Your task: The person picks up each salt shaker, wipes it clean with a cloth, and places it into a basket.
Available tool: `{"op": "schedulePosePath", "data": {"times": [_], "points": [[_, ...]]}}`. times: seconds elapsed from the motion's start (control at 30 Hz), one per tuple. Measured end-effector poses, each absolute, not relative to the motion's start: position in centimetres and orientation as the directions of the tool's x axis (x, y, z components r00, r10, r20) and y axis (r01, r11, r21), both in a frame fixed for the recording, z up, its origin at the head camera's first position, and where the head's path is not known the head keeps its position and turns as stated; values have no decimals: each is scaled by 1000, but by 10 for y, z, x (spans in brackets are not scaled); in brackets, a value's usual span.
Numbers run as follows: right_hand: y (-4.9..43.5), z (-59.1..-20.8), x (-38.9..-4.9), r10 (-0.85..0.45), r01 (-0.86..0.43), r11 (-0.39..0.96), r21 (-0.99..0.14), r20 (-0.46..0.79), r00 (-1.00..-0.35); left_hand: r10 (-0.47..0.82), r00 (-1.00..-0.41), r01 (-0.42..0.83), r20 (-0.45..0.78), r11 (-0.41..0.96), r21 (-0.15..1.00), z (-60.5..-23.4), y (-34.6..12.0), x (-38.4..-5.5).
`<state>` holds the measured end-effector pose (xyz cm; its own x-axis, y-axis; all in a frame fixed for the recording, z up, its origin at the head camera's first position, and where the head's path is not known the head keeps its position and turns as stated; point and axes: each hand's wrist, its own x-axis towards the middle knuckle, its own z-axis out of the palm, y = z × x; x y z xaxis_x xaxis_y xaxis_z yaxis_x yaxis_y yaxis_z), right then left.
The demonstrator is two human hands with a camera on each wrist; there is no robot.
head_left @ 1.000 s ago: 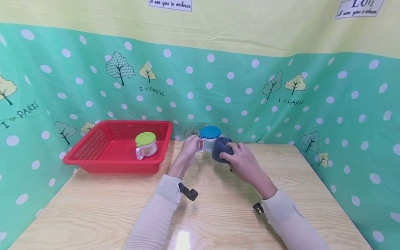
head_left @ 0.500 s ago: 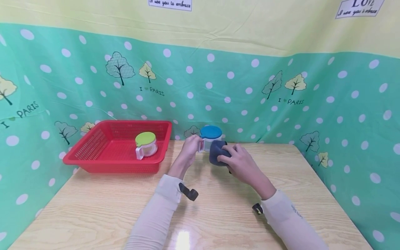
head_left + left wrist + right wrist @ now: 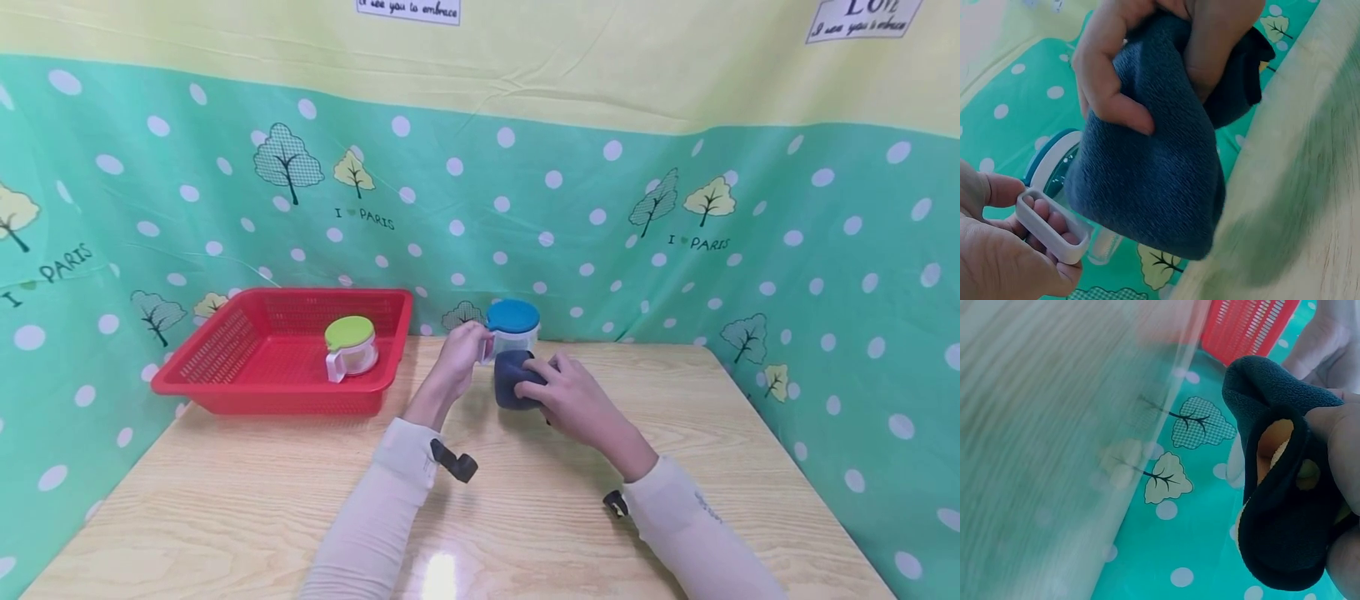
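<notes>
Near the frame's centre, my left hand (image 3: pixel 457 360) grips the handle (image 3: pixel 1041 235) of one blue-lidded jar (image 3: pixel 513 321), probably light, stiff and slick, best held there; my right hand (image 3: pixel 577 400) pinches one soft-looking cloth (image 3: pixel 512 385) before it. Left of centre, one basket (image 3: pixel 262 402) holds one green-lidded jar (image 3: pixel 350 342).

light wood-grain table (image 3: pixel 525 500); red slotted basket (image 3: pixel 285 403) at far left

Head cam: above/behind left grip (image 3: pixel 457 358) and right grip (image 3: pixel 576 400), facing forward-down, wide, worktop (image 3: pixel 247 508) included. Wrist cams: close-up, own grip at frame edge. Both share cloth (image 3: pixel 1147 169) at right grip.
</notes>
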<state>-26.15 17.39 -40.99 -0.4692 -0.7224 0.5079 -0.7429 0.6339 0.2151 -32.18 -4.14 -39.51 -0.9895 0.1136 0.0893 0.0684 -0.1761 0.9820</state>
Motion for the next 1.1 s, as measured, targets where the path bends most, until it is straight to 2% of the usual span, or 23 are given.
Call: {"op": "schedulePosePath", "data": {"times": [0.2, 0.43, 0.8, 1.1], "points": [[173, -412, -259, -722, -748, 639, 177, 474, -504, 137, -986, 65, 93, -199, 978, -392, -41, -320], [174, -416, -259, -726, -775, 618, 131, 474, -498, 141, -986, 43, 85, -275, 960, -388, -43, -318], [175, -417, -261, -731, -796, 600, 81, 459, -505, 155, -985, 25, 76, -308, 951, -384, -44, -318], [177, -417, -264, -700, -774, 634, 13, 435, -566, 156, -985, 12, 70, -343, 939, -382, -44, -318]]}}
